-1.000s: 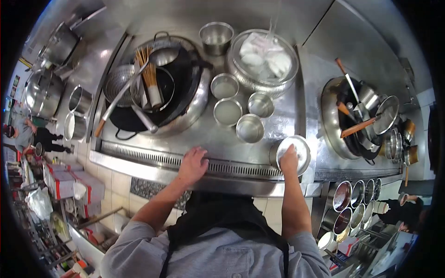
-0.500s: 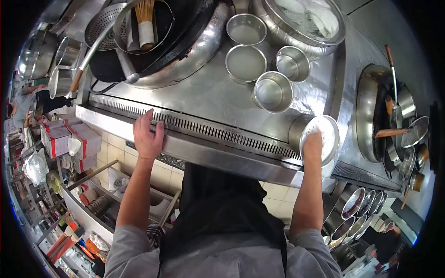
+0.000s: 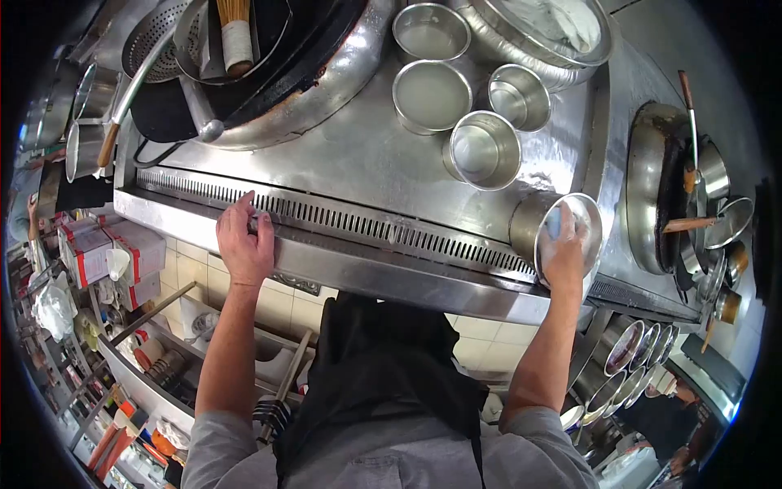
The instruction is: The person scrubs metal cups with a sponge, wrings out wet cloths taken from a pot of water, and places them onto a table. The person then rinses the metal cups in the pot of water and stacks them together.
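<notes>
My left hand [image 3: 247,243] rests on the slotted front strip of the steel counter [image 3: 350,167], fingers apart with nothing in them. At the counter's right front corner, my right hand [image 3: 564,257] reaches into the mouth of a round metal pot [image 3: 529,225]. Its fingers are closed on a small pale blue piece [image 3: 554,222], perhaps a sponge or cloth; the kind is not clear. White suds show inside the pot's rim. Behind it stand several metal pots: one with clear liquid [image 3: 486,156], one with cloudy liquid [image 3: 432,96].
A large basin [image 3: 533,61] holds white cloths at the back. To the left is a big wok [image 3: 330,85] with a bamboo brush [image 3: 236,41], a ladle [image 3: 199,106] and a strainer [image 3: 155,45]. More woks [image 3: 648,187] stand right. People work at both far edges.
My right hand has drawn back out of the suds toward the pot's rim, and the pale blue piece now shows in its fingers. My left hand stays on the counter edge. The view has shifted slightly.
</notes>
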Available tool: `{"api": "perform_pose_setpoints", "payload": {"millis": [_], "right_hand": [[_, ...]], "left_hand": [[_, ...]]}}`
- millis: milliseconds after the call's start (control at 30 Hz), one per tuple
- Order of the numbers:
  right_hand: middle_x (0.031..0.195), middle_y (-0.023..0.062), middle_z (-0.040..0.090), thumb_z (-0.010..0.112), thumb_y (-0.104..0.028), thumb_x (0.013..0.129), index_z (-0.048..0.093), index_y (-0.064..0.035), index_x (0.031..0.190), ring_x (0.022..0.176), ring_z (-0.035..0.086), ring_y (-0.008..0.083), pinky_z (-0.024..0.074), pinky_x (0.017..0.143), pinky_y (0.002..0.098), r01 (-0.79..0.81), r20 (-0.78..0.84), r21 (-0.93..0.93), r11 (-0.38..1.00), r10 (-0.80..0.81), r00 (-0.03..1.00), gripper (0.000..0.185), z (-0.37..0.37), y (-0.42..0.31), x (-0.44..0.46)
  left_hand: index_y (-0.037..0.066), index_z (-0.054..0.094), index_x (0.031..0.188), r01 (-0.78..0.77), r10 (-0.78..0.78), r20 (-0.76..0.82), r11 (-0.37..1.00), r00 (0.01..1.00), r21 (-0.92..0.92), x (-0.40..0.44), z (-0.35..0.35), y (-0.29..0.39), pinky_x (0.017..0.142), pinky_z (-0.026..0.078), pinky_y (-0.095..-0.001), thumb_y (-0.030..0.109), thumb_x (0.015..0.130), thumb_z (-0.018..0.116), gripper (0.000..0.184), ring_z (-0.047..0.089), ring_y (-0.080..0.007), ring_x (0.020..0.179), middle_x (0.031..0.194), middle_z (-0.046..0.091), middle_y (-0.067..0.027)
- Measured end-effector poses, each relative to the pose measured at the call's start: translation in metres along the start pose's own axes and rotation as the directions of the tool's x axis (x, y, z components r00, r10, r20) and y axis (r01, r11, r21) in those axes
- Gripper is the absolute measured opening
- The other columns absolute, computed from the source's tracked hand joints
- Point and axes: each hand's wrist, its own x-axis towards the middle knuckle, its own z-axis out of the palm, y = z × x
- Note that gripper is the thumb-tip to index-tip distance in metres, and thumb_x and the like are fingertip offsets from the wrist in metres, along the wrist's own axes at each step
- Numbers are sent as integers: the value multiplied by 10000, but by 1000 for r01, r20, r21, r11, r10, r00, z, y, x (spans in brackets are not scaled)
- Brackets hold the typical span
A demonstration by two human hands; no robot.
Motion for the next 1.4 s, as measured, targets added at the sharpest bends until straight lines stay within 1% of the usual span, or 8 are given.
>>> {"api": "perform_pose_setpoints", "payload": {"millis": [200,433,567,767,867,1033,1133,1400], "right_hand": [[1432,340,441,561,-165,934,505,-9,1418,1231,506,555,412,1078,572,-29,27,-85,996,31,999,512,23,23,5],[1350,334,547,602,28,888,482,59,1398,1270,525,464,428,1078,458,50,-114,337,940,-12,993,525,22,40,17],[1209,326,624,631,-51,915,490,80,1375,1122,621,452,488,960,443,81,-231,266,961,-18,973,498,40,63,30],[1219,357,607,654,-111,860,278,-12,1496,1144,610,475,489,941,520,-54,-67,275,960,76,995,745,25,46,30],[1263,331,609,650,-103,846,360,3,1457,1197,597,446,485,976,491,82,-175,-136,987,-106,979,684,44,53,26],[1097,181,667,707,-139,853,586,-29,1296,986,642,267,505,871,391,119,-157,625,772,-25,987,472,31,89,46],[1014,121,659,728,-162,862,614,-38,1262,882,617,213,504,813,362,130,-128,826,549,-42,991,434,-42,45,20],[1251,154,660,736,-270,891,638,-74,1281,1191,620,313,479,1025,413,682,-322,494,540,-614,720,447,-27,-109,21]], "left_hand": [[20,589,1287,6,-7,29,999,1000,41,1,-2,5,920,436,-455,165,884,625,430,609,-308,935,974,637,-125],[30,573,1319,33,-40,105,997,994,66,4,-1,8,954,431,-434,166,933,617,412,600,-283,1023,1127,619,-140],[19,572,1297,246,-264,39,825,964,-509,20,16,28,954,463,-350,47,968,591,331,564,-193,1023,1240,561,-101],[62,611,1281,-429,504,81,799,860,-421,78,44,185,949,516,-446,142,886,688,410,616,-351,1087,1363,543,-214],[40,637,1153,-484,598,220,774,771,-409,81,80,224,942,503,-465,156,894,684,288,602,-380,1136,1214,600,-200],[30,615,1014,-530,629,226,761,743,-374,76,108,231,810,525,-424,263,972,620,237,666,-305,923,960,662,-110],[32,600,993,388,128,668,729,733,-565,63,74,235,704,506,-340,334,1035,559,308,647,-185,760,851,629,-48],[33,570,1104,651,97,746,423,659,-630,68,86,191,658,514,-290,387,1085,455,373,606,-126,670,871,621,-46]]}}
